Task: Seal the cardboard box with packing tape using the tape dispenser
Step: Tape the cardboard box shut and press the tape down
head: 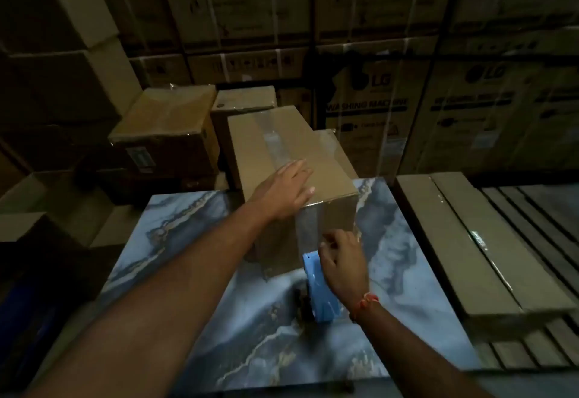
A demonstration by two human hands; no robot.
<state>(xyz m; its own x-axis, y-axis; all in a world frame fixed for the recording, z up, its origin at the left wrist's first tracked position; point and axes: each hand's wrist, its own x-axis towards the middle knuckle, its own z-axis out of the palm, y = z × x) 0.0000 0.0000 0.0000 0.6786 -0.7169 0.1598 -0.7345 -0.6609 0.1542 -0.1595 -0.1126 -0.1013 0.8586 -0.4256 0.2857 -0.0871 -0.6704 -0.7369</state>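
Blue marbled counter, smaller taped cartons stacked behind it, strapped washing-machine cartons (LG branded) along the back, flat packed boards to the right

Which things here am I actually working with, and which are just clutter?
In the job: cardboard box, clear packing tape, blue tape dispenser, left hand, right hand.

Lying about: stacked cartons, washing machine boxes, flat carton.

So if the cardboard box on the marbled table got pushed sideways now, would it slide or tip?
Probably slide. The cardboard box lies long and low on the glossy marbled table, which looks slick. The left hand pressing flat on its top suggests it might otherwise shift under the tape dispenser that the right hand holds. Its weight can't be judged.
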